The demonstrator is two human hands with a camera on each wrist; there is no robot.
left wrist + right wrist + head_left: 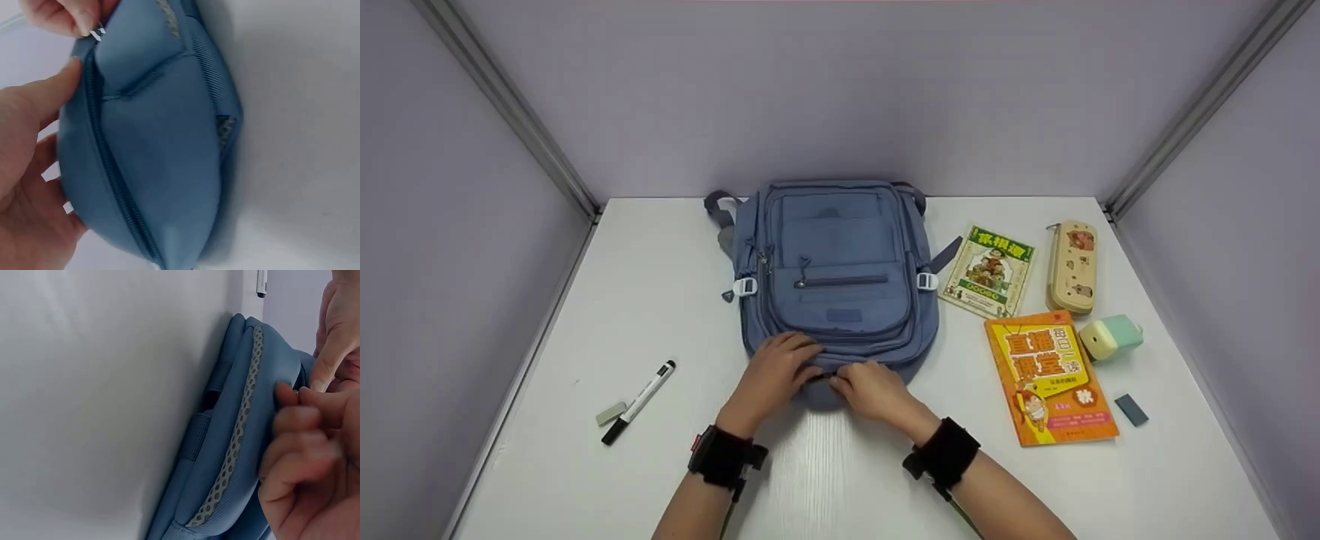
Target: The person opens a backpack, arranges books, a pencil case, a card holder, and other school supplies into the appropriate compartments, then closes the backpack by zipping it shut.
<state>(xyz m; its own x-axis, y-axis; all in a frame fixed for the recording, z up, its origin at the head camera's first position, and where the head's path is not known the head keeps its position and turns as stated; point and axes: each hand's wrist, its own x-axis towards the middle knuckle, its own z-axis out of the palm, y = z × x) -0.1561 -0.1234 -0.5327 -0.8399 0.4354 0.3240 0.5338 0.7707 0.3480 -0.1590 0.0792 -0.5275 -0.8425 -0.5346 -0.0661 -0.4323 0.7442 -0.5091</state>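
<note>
Head view, running left to right: a small grey-green block (pixel 607 415) lies on the white table (pixel 660 300), just beside a white marker (pixel 643 399) with black ends. Next comes the left hand (pixel 775 371), at the near end of the blue backpack (pixel 840 244); the left wrist view shows its thumb on one side of the fabric and its fingers curled round the other, gripping it. The backpack lies front side up at the middle of the table, toward the back wall (pixel 840 90). Right of the left hand, the right hand (pixel 876 390) pinches a small zipper pull (pixel 97 34) between thumb and forefinger — both wrist views show this. Farther right are a green-and-cream book (pixel 988 271), an orange book (pixel 1050 382) nearer the person, a beige pencil case (pixel 1071 266), a mint-and-yellow box-shaped object (pixel 1111 337) and — rightmost — a dark block (pixel 1131 410).
</note>
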